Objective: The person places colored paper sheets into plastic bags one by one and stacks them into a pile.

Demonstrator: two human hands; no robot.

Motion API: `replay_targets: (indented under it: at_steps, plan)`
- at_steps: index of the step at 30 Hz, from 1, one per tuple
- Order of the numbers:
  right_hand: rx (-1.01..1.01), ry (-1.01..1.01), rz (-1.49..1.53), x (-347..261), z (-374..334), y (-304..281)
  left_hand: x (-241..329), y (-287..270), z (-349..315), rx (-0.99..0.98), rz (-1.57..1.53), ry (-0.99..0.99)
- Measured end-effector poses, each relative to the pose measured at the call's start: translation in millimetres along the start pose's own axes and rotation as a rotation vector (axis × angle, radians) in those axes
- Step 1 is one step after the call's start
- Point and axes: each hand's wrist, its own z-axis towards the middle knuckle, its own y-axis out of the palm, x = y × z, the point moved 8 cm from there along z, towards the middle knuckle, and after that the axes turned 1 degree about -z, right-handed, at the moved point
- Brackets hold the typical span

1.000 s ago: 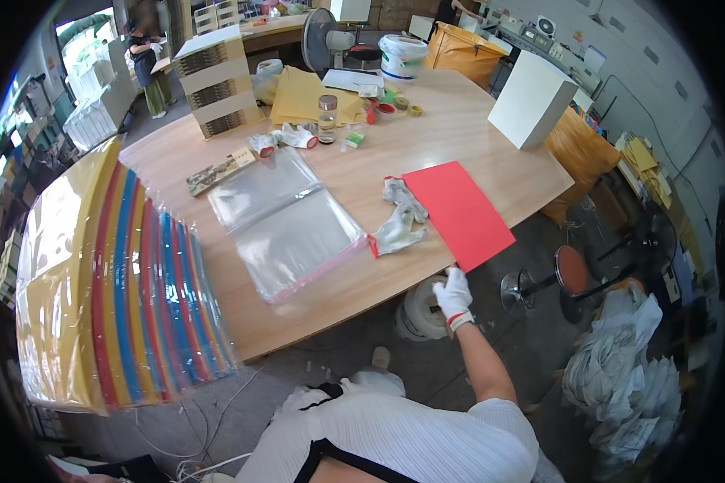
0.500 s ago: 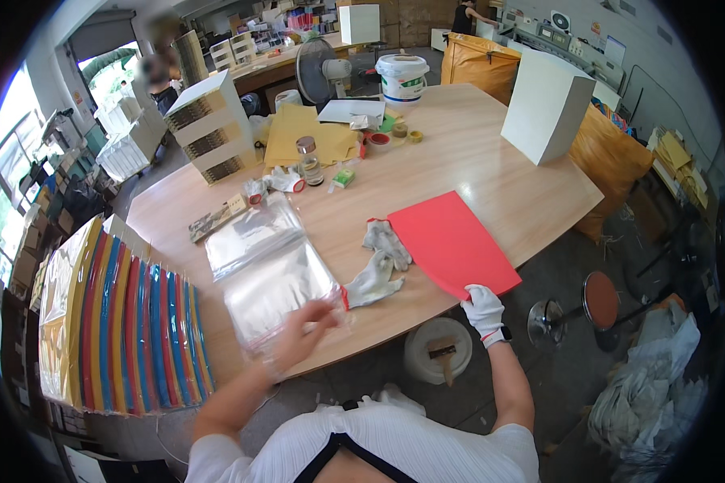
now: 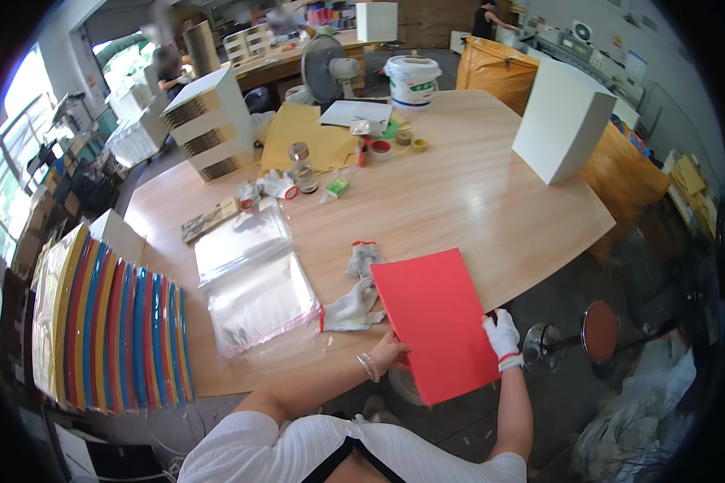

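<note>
A red rectangular sheet or thin stack of card (image 3: 439,322) is held at the front edge of the table, its near end sticking out past the edge. My bare left hand (image 3: 389,352), with bangles at the wrist, grips its left side, the fingers partly hidden under it. On the opposite side my right hand (image 3: 501,334), in a white glove, is closed on the right edge. Loose grey-white work gloves (image 3: 353,309) lie just left of the red card. Left of them are transparent plastic sleeves (image 3: 259,302) in overlapping piles.
A tall stack of wrapped colourful packs (image 3: 113,322) stands at the left. Farther back are a glass bottle (image 3: 302,169), brown paper (image 3: 298,137), a white bucket (image 3: 411,83) and a fan (image 3: 326,68). A white block (image 3: 559,121) stands far right; a round stool (image 3: 598,330) is beside the table.
My left hand has moved right from the plastic sleeves and taken hold of the red card. The card has come toward me, over the table edge, with my right hand still on it.
</note>
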Motion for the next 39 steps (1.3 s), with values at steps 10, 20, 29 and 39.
replay_targets:
  at_steps: [10, 20, 29, 39]
  plan:
    - [-0.216, 0.236, 0.193, 64, -63, 83, -40, 20, -73, -0.349, 0.240, 0.310]
    - [-0.330, 0.138, 0.582, -60, -167, 151, -3, -162, -179, -0.223, 0.584, 0.357]
    - [-0.502, -0.017, 0.075, -169, -169, 164, 65, -401, -174, 0.982, 1.222, 0.626]
    - [-0.773, -0.213, -0.237, -280, -132, 193, 87, -403, -209, 0.943, 1.055, 0.938]
